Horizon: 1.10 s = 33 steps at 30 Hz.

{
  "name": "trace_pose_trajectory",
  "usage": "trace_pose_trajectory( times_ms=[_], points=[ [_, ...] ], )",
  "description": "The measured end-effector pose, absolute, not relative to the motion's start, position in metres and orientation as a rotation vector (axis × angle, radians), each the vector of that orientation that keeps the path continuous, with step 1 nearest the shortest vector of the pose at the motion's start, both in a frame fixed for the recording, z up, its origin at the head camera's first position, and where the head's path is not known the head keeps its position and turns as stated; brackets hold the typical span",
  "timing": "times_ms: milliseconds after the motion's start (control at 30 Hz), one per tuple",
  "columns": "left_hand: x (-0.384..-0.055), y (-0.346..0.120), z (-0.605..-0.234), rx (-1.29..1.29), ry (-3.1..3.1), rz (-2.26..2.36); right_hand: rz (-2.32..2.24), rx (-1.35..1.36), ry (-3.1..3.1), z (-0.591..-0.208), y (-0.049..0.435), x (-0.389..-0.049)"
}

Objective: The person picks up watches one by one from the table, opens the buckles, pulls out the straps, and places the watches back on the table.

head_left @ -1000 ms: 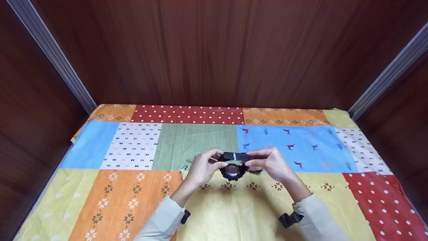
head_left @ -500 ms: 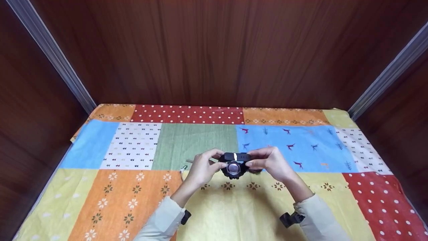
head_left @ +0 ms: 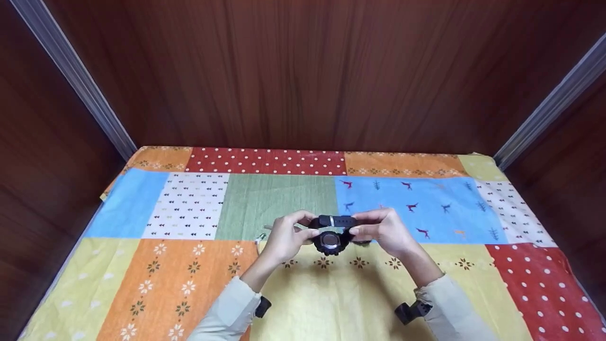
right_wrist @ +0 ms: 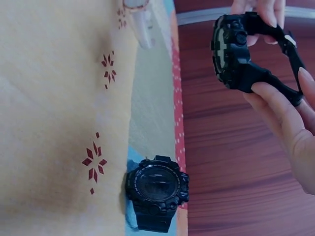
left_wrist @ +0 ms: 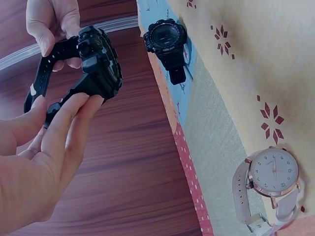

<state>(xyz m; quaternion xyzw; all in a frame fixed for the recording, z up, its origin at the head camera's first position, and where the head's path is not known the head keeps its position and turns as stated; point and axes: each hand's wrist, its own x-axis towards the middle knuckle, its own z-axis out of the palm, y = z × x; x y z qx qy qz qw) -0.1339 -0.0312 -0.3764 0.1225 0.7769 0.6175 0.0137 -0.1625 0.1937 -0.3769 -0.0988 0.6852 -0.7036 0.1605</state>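
Head view: the left hand (head_left: 285, 239) and the right hand (head_left: 390, 233) are brought near each other, a black sports wristwatch (head_left: 330, 242) being held between them. Its black strap (head_left: 346, 221), bent into a loop and crossed by a pale band (head_left: 332, 221), is pinched at either side between thumb and fingers. The watch is held above a patchwork cloth (head_left: 326, 303), its round case below the loop. Pale sleeves (head_left: 227, 312) are worn on both arms. Behind the cloth, a brown wood-grain panel (head_left: 284, 71) is seen.

Left wrist view: the held watch is shown side-on, its strap gripped by the left hand below and the right hand above. On the cloth, a black digital wristwatch (left_wrist: 166, 38) and a white-strapped analog wristwatch (left_wrist: 274, 170) are laid well apart.

Right wrist view: the strap is seen pinched from both sides. The black digital wristwatch is shown lying face up; the white-strapped one is cut off by the top edge.
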Motion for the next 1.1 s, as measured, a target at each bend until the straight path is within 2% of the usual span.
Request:
trace_pose_trajectory(
  times_ms=[1100],
  points=[
    [-0.1364,-0.0356,-0.3804,0.322,2.238,2.018,-2.144,-0.245,1.739,-0.3817,0.1984,-0.1625]
  ],
)
